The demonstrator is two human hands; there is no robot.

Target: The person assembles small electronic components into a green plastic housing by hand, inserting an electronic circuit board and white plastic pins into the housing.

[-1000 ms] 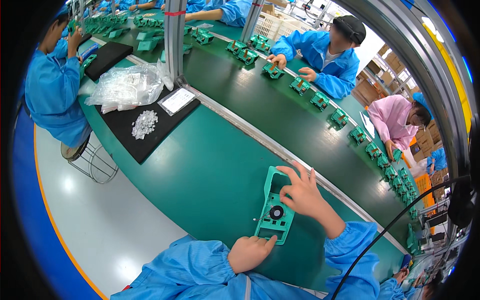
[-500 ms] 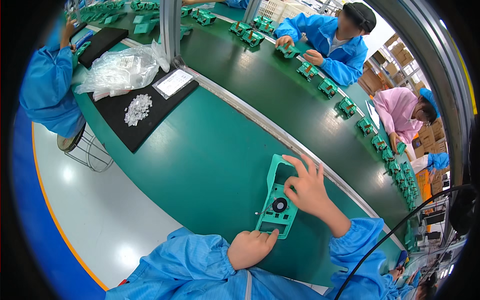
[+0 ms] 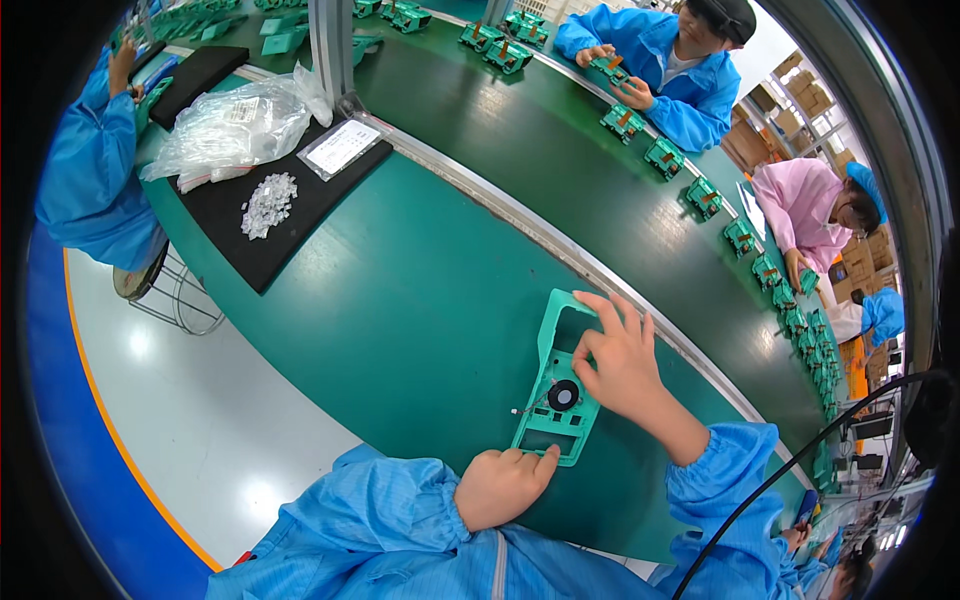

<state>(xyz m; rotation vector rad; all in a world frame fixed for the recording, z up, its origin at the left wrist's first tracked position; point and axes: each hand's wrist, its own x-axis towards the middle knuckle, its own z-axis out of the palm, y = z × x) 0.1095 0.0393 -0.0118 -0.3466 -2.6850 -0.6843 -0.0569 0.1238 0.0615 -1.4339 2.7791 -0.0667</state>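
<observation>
Head view: green housing w/ a round black part & a short wire lies btwn the hands on the tabletop, upper end near the far edge, lower end twd the near edge. R hand grasps its upper R side, thumb & index on it; L hand is curled at the lower end, index tip on the crossbar — can't tell if it grips or just presses. Tabletop is green, metal rail along the far edge, then a dk green belt; white floor off the L edge. Far L corner: black mat w/ clear plastic bag, white label slip, pile of small clear pcs. Belt's far edge: row of green assemblies, person in blue holding one, person in pink farther R. Metal post blocks pt of the belt — black cable cuts across the view, over the R sleeve.
</observation>
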